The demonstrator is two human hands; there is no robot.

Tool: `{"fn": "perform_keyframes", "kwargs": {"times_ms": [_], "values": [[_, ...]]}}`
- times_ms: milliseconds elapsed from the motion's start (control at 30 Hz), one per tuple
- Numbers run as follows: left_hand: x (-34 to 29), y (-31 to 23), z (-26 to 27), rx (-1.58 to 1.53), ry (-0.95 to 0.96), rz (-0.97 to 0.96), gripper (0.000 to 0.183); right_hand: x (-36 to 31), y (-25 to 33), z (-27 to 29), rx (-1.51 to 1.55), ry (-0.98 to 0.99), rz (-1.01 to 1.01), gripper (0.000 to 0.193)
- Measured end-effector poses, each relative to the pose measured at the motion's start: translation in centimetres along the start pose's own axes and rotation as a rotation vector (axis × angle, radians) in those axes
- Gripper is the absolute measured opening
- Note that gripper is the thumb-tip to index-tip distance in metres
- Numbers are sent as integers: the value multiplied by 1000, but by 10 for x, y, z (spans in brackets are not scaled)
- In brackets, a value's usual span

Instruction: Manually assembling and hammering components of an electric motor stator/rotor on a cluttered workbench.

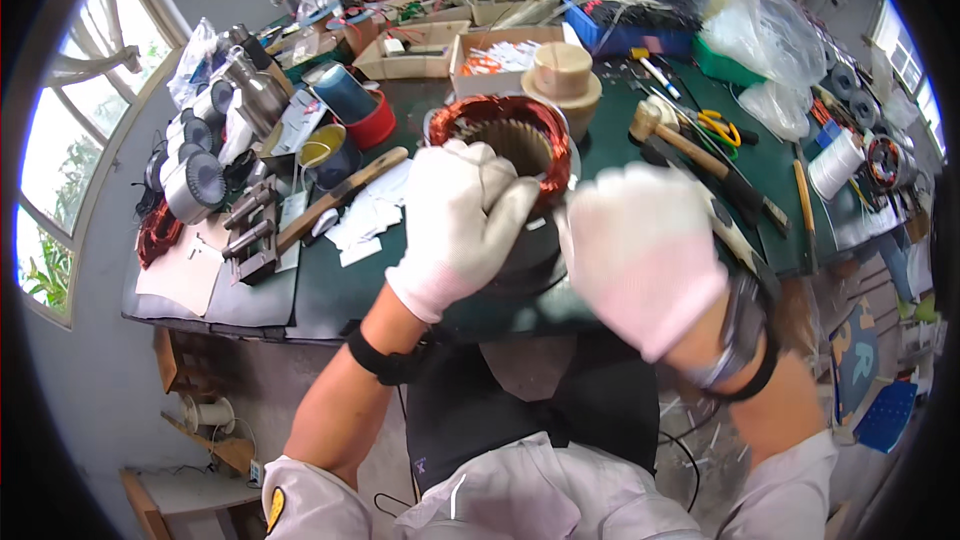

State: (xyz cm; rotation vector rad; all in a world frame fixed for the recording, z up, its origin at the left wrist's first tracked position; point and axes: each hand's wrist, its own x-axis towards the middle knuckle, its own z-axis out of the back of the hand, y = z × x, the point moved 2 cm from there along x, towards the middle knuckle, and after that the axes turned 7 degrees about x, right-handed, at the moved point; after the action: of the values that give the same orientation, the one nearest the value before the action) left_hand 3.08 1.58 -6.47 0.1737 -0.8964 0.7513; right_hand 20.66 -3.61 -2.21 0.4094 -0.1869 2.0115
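The stator (543,130), a slotted core ringed with copper windings, is positioned upright on the green worktop (340,302), between the two gloved hands. The left hand (455,220) is at its near left rim with fingers curled; whether they grip a part cannot be determined. The right hand (645,255), motion-blurred, is at the right side, fingers folded; their grip is likewise indeterminable. A stepped round block (562,70) stands behind the stator; white slips (370,208) lie left.

Green bench (345,292) carries stator (552,130), mallet (695,148), seemingly paper (372,215).
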Motion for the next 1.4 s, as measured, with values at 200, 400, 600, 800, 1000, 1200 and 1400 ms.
{"fn": "perform_keyframes", "kwargs": {"times_ms": [200, 400, 600, 800, 1000, 1200, 1400], "values": [[7, 1, 11, -68, 159, 41, 15, 5, -30, 0, -47, -77, 117, 35], [5, 1, 15, -83, 210, 125, 17, -42, -10, -9, 43, -183, 68, 24], [0, -3, 7, -55, 120, 86, 15, -37, 11, -30, -120, -243, 31, 13], [0, -11, -2, 32, -29, 78, 14, -7, 17, 2, -84, -110, 51, 11], [0, -2, 2, -72, 78, 104, 15, 4, -3, 8, -92, -77, 143, 29], [2, -6, 7, -60, 113, 115, 17, -35, -2, -6, 1, -71, 10, 19], [-1, -15, -1, -55, 34, 130, 15, -35, 17, -25, -150, -174, -33, 12]]}}
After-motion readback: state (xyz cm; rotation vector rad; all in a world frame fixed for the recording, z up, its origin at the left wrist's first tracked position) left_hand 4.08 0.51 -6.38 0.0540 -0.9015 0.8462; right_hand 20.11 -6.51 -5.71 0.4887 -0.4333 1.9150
